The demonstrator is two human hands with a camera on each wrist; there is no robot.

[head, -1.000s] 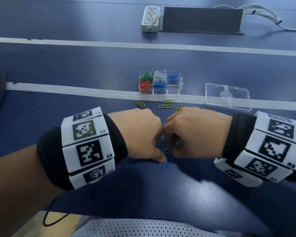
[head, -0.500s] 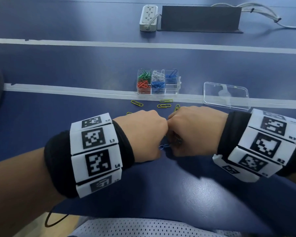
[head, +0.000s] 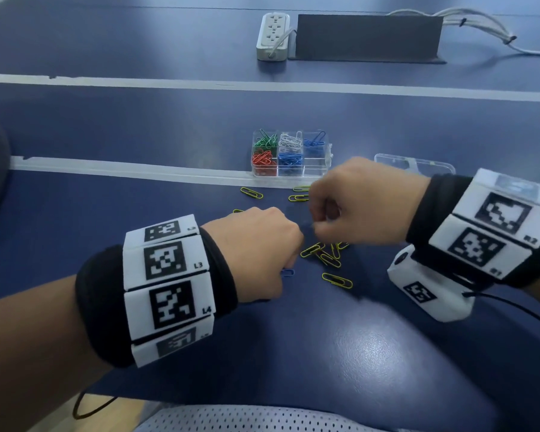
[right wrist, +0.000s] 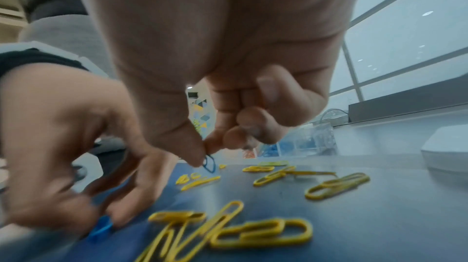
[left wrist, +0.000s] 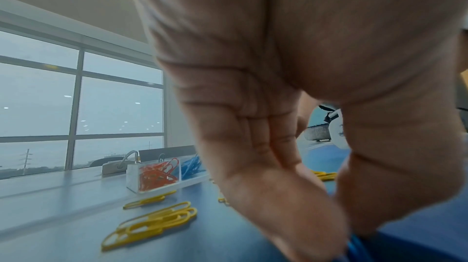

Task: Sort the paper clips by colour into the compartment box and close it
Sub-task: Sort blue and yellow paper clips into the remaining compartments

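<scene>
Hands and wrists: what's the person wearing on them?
The left hand and right hand are bare. Each wrist has a black cuff under a band of white blocks printed with black square markers, labelled L3, L4 and R2. A white camera pod with a black cable hangs under the right wrist.

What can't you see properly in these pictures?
- Left hand, head view: its own knuckles hide the fingertips, and only an end of the blue paper clip under them shows.
- Right hand, right wrist view: it pinches a blue clip, blurred and partly covered by the fingertips.
- Lid, head view: mostly behind the right hand.
- Compartment box, left wrist view: the palm covers its right part.
</scene>
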